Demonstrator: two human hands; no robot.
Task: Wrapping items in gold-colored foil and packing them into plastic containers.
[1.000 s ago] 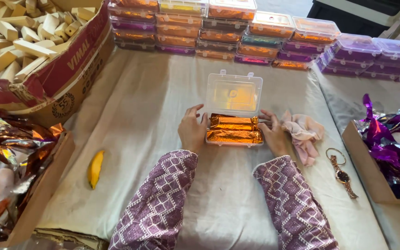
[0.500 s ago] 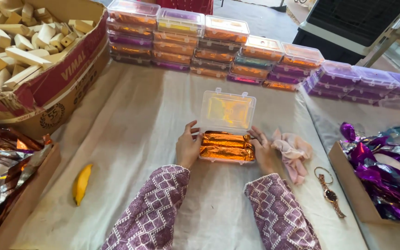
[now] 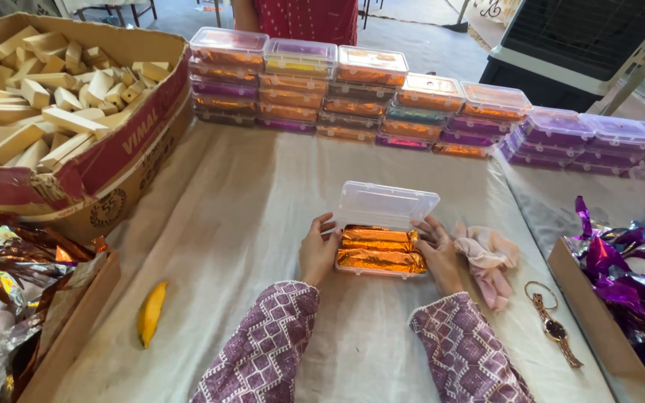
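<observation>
A small clear plastic box (image 3: 379,254) lies on the cloth-covered table, filled with bars wrapped in orange foil (image 3: 379,250). Its hinged lid (image 3: 387,204) stands open and tilts back toward the box. My left hand (image 3: 317,251) grips the box's left end, fingers on the lid's lower corner. My right hand (image 3: 440,251) holds the right end, fingertips touching the lid's right edge. Both arms wear purple patterned sleeves.
Stacks of closed filled boxes (image 3: 352,93) line the far edge. A cardboard carton of pale wooden blocks (image 3: 46,104) sits far left, orange foil wrappers (image 3: 9,276) near left, purple foil (image 3: 636,291) at right. A banana (image 3: 151,312), pink cloth (image 3: 487,257) and wristwatch (image 3: 554,322) lie nearby. A person stands behind the table.
The lid has swung from upright toward the box. My view has moved closer and lower; both hands stay at the box's ends.
</observation>
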